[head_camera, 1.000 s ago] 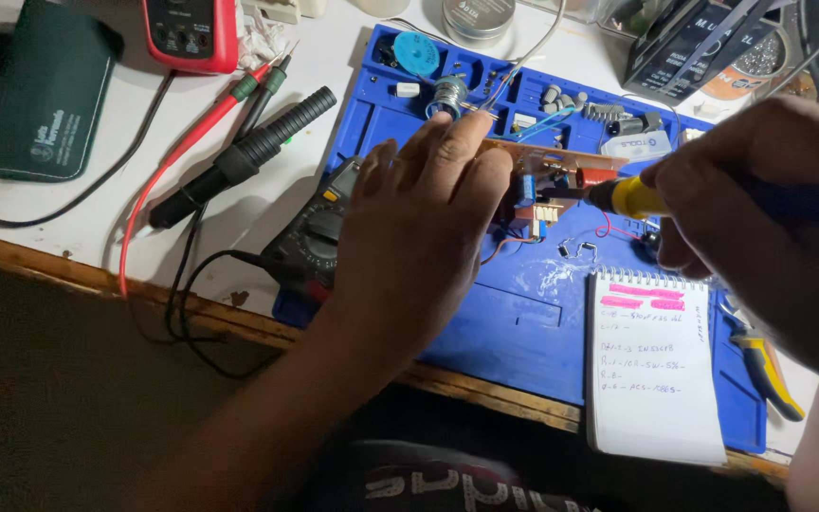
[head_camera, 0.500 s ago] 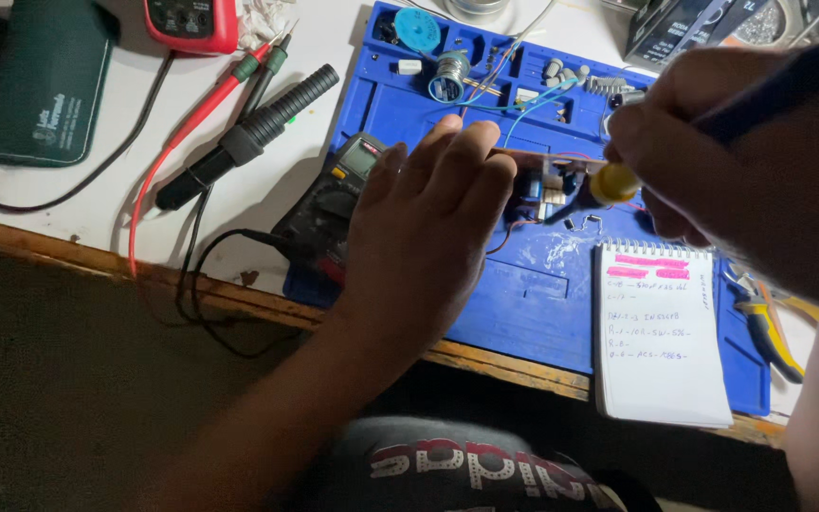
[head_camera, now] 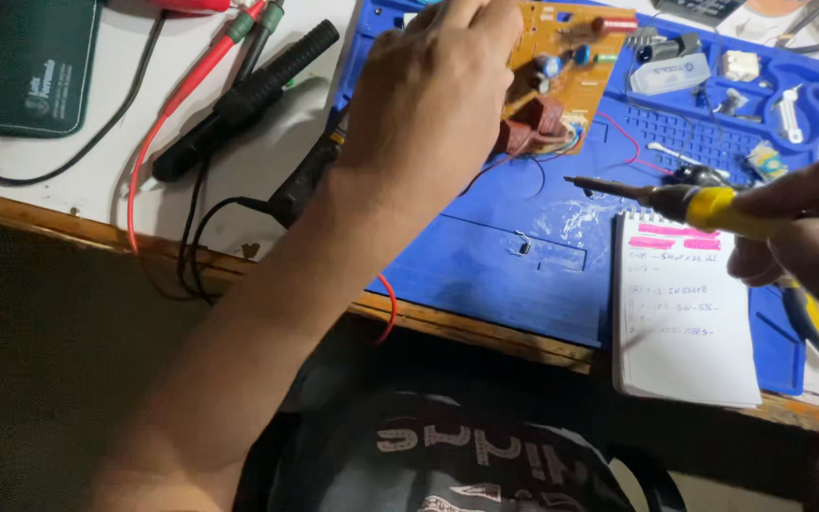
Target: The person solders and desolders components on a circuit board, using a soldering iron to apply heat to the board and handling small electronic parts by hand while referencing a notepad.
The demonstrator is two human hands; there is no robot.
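Orange circuit board (head_camera: pixel 561 66) now tipped up in left hand (head_camera: pixel 428 104)'s grip; right hand (head_camera: pixel 798 237) clutches soldering iron (head_camera: pixel 656 194), pulled back off it.

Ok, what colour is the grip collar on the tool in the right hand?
Yellow, on the soldering iron held by the right hand; head view.

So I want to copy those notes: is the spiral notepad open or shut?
Open: the notepad lies flat on the blue mat, showing a handwritten page with pink highlights.
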